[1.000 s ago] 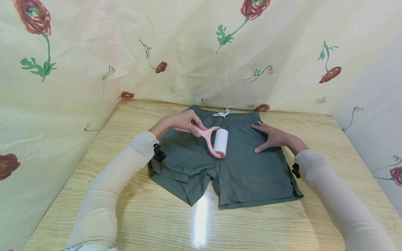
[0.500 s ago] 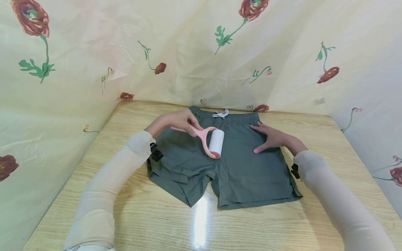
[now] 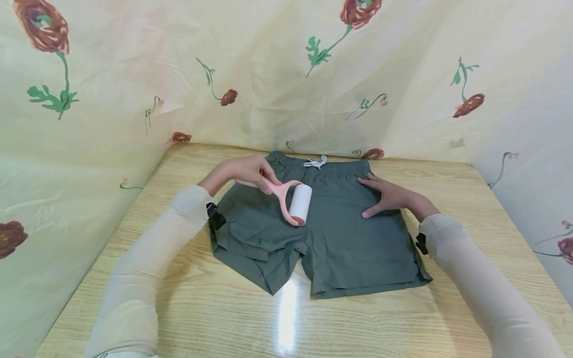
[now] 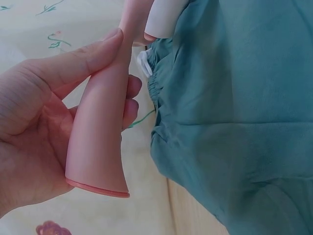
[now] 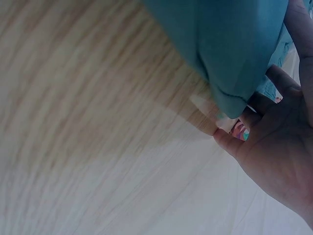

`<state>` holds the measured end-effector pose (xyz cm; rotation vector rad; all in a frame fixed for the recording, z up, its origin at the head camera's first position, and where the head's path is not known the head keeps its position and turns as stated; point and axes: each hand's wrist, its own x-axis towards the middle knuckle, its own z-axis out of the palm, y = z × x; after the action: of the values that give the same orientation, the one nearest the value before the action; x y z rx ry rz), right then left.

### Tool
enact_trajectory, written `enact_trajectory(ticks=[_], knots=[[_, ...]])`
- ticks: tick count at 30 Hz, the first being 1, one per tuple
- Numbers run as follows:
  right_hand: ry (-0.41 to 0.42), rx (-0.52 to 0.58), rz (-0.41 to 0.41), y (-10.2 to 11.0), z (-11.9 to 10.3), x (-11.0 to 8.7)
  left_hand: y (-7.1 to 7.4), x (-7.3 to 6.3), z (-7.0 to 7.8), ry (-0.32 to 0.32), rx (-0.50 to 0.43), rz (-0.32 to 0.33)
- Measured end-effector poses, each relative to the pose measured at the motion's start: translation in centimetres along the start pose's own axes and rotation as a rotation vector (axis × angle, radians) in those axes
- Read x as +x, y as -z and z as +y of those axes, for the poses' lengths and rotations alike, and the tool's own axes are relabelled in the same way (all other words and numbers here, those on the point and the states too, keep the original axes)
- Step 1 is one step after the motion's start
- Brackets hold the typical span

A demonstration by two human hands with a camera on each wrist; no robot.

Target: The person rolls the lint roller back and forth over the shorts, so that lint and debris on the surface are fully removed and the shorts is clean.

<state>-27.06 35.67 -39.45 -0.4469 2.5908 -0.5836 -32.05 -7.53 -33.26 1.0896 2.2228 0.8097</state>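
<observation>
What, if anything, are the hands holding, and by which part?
The left hand grips the lint roller by its pink handle, toward the narrow end. The right hand rests on the shorts, fingers spread.

There is one pair of shorts point(image 3: 353, 248) on one table point(image 3: 215, 318), with one drawstring point(image 3: 317, 162) at twelve o'clock. Around the shorts' middle are two hands, the left hand point(image 3: 255, 171) at ten o'clock and the right hand point(image 3: 387, 194) at two, one lint roller point(image 3: 301, 204) at ten, and two sleeves point(image 3: 147, 273) at eight and four.
</observation>
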Motion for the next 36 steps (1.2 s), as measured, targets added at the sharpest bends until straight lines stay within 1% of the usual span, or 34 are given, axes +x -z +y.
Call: enact_trajectory(ticks=[7, 14, 19, 26, 32, 36], knots=[[-0.008, 0.003, -0.005, 0.0, 0.0, 0.2, 0.3, -0.5, 0.2, 0.020, 0.003, 0.001], [0.008, -0.001, -0.001, 0.1, 0.0, 0.1, 0.7, -1.2, -0.4, 0.053, -0.020, 0.013], [0.011, -0.001, -0.005, 0.2, -0.1, 0.1, 0.8, -1.6, -0.8, 0.049, -0.026, 0.017], [0.009, 0.002, -0.007, 0.1, 0.0, 0.2, 1.2, -2.2, -0.8, 0.070, -0.031, 0.017], [0.010, 0.003, -0.009, 0.1, 0.0, 0.2, 1.7, -2.7, -1.2, 0.048, -0.005, 0.013], [0.009, 0.000, -0.007, 0.2, -0.1, 0.1, 1.9, -3.2, -1.4, 0.059, -0.015, 0.018]])
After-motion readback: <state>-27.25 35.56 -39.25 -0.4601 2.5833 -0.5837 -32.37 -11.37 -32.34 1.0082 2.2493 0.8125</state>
